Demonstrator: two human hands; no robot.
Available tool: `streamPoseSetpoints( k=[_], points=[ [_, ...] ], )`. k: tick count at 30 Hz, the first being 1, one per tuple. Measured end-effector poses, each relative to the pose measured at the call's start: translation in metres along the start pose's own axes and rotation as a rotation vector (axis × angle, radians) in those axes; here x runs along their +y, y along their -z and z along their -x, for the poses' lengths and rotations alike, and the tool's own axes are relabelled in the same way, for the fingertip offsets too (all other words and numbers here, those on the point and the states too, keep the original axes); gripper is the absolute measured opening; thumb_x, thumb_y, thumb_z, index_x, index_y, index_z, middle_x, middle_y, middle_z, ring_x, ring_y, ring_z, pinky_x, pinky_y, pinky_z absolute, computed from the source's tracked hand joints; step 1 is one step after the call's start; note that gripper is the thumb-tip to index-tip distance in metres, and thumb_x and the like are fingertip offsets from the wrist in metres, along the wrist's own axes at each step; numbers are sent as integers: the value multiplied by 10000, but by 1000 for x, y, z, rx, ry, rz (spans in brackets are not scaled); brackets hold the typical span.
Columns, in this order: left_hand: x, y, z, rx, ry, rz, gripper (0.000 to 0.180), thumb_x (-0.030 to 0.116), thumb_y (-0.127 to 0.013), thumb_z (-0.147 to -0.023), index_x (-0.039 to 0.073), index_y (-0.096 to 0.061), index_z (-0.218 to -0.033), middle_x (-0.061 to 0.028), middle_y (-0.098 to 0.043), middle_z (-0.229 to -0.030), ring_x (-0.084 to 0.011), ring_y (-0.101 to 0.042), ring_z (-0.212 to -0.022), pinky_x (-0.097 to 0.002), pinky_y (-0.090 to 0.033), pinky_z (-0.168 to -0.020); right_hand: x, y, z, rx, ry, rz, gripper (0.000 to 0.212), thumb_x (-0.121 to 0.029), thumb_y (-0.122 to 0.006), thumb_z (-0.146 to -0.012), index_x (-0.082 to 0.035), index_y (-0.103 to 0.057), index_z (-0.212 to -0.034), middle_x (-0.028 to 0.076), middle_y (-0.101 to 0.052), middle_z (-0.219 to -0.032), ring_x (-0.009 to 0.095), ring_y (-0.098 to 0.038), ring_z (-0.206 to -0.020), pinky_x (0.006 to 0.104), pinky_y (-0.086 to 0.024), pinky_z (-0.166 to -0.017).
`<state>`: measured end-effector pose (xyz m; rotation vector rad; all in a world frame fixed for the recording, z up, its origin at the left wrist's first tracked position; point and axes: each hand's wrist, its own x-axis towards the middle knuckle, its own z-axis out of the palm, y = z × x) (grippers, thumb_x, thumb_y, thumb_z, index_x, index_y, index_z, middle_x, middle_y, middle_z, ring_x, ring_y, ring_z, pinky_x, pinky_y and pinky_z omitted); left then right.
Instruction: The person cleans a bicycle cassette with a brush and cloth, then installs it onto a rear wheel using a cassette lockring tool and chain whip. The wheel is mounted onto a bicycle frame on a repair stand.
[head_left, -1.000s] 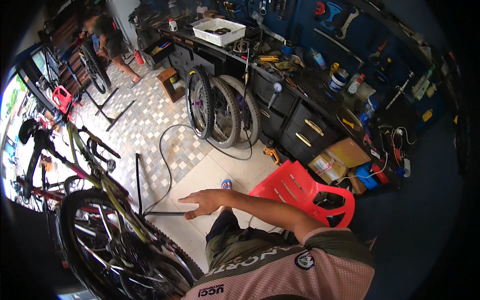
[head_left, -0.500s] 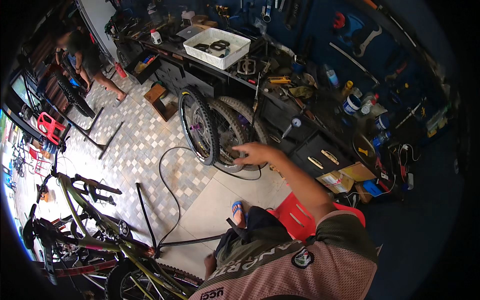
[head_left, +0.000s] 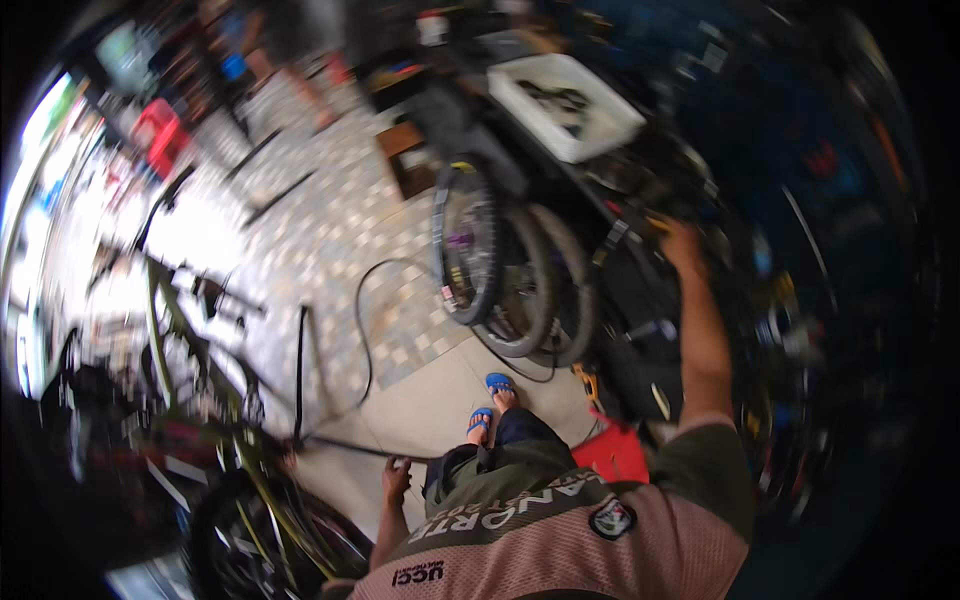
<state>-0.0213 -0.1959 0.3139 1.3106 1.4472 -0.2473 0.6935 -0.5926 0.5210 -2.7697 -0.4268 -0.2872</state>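
My right arm stretches forward to the dark workbench (head_left: 630, 235), and my right hand (head_left: 682, 245) is at its edge beside a small yellow-orange object (head_left: 657, 222). Motion blur hides whether the fingers grip it. Low beside my left hip, my left hand (head_left: 397, 480) hangs with its fingers apart and loosely curled, near a black hose-like length (head_left: 360, 447) on the floor. Three bicycle wheels lean against the bench; the nearest wheel (head_left: 466, 245) has a purple hub. On the bench stands a white plastic basket (head_left: 610, 135) with dark parts inside, blurred.
A green bicycle (head_left: 190, 350) stands at the left. Behind me to the right is a red plastic chair (head_left: 620, 455). A wooden box (head_left: 405, 150) and a dark stand (head_left: 280, 195) are on the tiled floor. Another person (head_left: 310, 95) is at the far left, blurred.
I have stood up from the red chair, and both my feet now show. My right hand has moved from above the wheels to the bench edge. My left hand has come more into view.
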Motion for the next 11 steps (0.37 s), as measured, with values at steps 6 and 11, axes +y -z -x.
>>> streamPoseSetpoints(
  k=[6,11],
  points=[
    [-3,-75,-14,61,-93,-272,754,585,-725,-873,42,-635,-1388,-248,-660,-1344,-404,-630,-1251,-458,-498,-1064,153,12,-42,-225,233,254,344,-276,-627,-1017,33,-702,-1148,270,-719,-1035,425,-701,-968,503,-547,-836],
    [-24,-131,54,307,-113,143,593,453,-685,-890,-3,-700,-1270,-295,-690,-1234,-440,-652,-1184,-459,-512,-1037,174,-33,-98,-390,30,586,542,-484,-637,-1011,-24,-642,-1297,281,-674,-1265,435,-662,-1170,506,-526,-980]
  ],
)
